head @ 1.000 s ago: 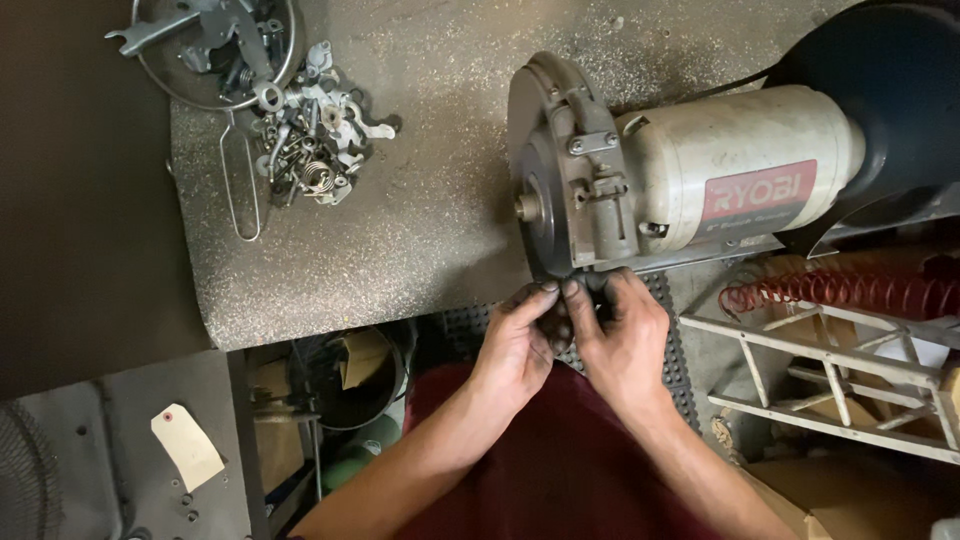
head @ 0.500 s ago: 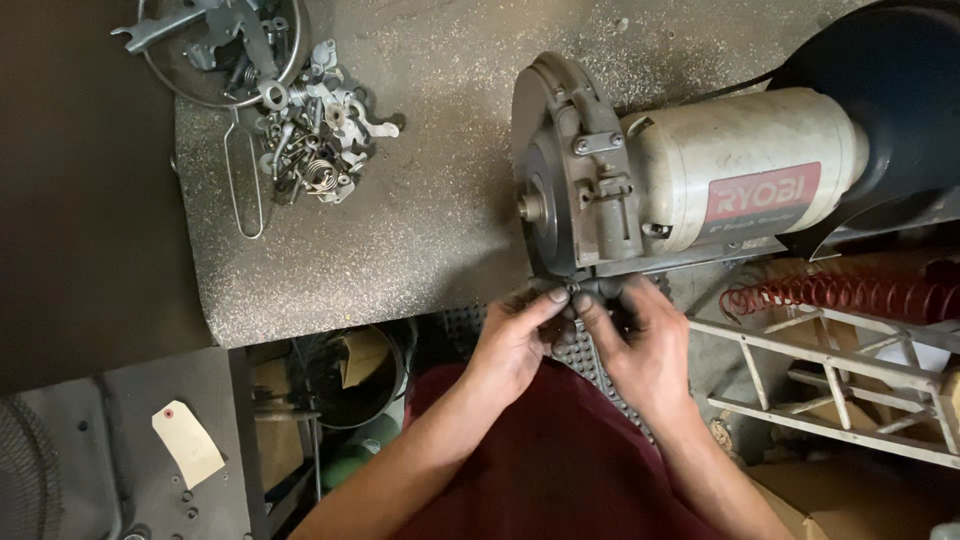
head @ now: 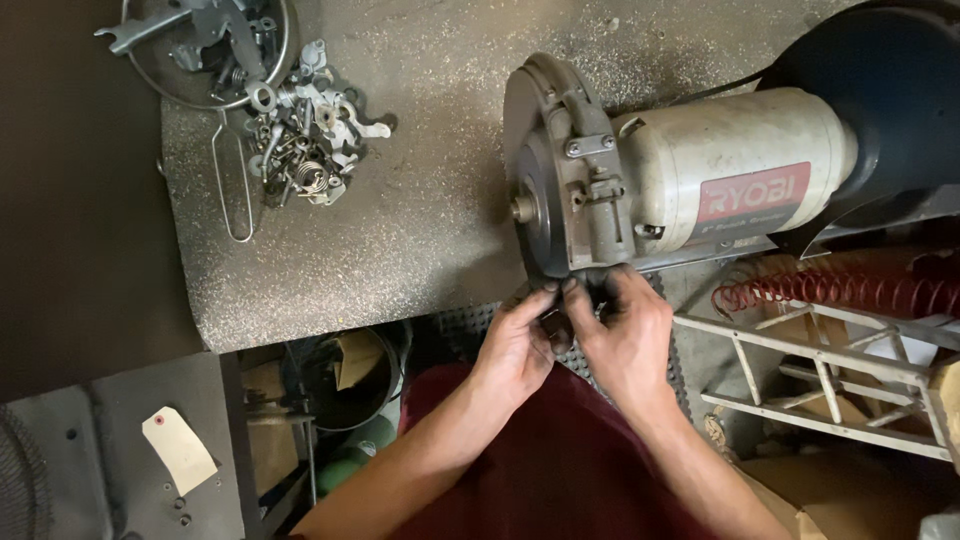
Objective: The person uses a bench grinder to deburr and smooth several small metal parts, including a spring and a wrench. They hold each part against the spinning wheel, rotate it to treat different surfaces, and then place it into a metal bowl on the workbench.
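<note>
Speckled grey worktop point(head: 400, 250): bench grinder point(head: 680, 190), metal parts pile point(head: 300, 140); cluttered shelves below.

Dull grey metal grinder guard point(head: 560, 180), glossy cream motor housing point(head: 740, 170), rough speckled benchtop point(head: 420, 240)

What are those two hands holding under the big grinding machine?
Both the left hand and the right hand pinch a small dark part between their fingertips, right below the bench grinder. What the part is cannot be told.

Dim, warm overhead light; sharp centre, deep shadow along the left edge.
</note>
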